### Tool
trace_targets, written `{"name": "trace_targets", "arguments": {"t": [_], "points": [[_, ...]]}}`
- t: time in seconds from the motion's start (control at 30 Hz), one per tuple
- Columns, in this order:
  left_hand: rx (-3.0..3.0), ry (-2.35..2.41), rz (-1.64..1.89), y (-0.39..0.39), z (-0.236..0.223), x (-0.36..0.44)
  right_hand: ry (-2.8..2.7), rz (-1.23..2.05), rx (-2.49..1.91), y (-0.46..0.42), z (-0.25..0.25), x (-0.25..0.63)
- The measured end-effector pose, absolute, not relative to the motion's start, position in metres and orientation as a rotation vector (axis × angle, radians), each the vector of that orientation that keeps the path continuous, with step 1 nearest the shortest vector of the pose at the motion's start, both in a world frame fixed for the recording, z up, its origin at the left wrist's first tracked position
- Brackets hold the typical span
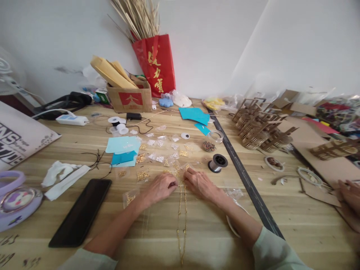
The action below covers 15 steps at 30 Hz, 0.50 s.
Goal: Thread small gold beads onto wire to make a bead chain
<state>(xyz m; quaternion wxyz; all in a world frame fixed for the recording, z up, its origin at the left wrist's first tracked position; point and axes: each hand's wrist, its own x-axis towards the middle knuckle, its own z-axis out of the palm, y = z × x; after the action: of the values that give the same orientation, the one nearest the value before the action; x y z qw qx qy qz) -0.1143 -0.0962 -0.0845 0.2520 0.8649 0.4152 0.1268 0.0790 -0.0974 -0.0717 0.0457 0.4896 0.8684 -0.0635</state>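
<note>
A thin gold chain necklace [179,228] hangs as a long narrow loop down the wooden table, its upper ends between my two hands. My left hand [162,186] is closed, thumb and fingers curled together beside the top of the chain. Opposite it, my right hand [199,184] is closed too, its fingertips pressed down by a little heap of gold findings [176,169]. What either hand pinches is too small to make out. Small bags of gold beads [143,175] and silver pieces [156,158] lie just beyond the hands.
A wire spool [218,163] stands right of my right hand. The black phone [81,212] and blue cards [123,152] lie left. Bamboo baskets [253,123] stand at right, near another person's hand [350,193]. A cardboard box [129,98] and red bag [165,62] are behind.
</note>
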Motion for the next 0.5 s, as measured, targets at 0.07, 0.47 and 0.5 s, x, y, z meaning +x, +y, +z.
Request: {"name": "trace_targets", "arguments": {"t": [0.07,0.47,0.5], "points": [[2.33,1.138,0.375,-0.099,-0.089,-0.112,2.667,-0.182,1.517,-0.1,-0.075,0.079],[2.207,1.179,0.562,-0.103,-0.099,-0.111,2.716,-0.323,1.619,-0.1,-0.086,0.081],[2.198,1.185,0.587,-0.103,-0.101,-0.112,2.732,-0.351,1.618,-0.099,-0.086,0.083]]}}
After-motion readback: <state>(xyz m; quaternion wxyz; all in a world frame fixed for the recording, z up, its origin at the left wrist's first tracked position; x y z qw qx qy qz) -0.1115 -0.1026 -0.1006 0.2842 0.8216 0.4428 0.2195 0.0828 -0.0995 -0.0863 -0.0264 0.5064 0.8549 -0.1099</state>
